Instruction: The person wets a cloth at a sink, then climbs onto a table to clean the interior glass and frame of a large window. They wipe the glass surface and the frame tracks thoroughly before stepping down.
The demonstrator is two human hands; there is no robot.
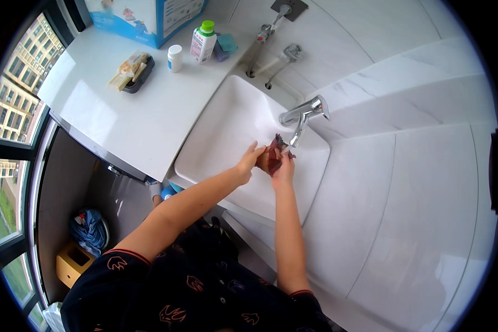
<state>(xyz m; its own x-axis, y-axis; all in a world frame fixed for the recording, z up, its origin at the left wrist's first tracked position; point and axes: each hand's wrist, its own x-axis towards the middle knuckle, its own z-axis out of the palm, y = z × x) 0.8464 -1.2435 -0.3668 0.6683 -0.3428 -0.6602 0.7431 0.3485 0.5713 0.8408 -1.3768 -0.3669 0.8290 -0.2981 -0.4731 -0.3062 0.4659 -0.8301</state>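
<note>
My left hand (249,164) and my right hand (284,170) are together over the white sink basin (218,130), just under the chrome faucet (302,117). Between them is a crumpled dark red, cloth-like piece (274,154) with a brownish patch. My left fingers press on its left side, and my right fingers close round its right side. A ragged dark edge sticks up toward the spout. Whether water runs from the spout I cannot tell.
Left of the sink, the white counter (110,113) holds a black tray with packets (135,74), a small white bottle (175,58), a green-capped bottle (203,43) and a blue-white box (144,22). Below stand a laundry-filled basin (88,229) and a yellow box (72,263).
</note>
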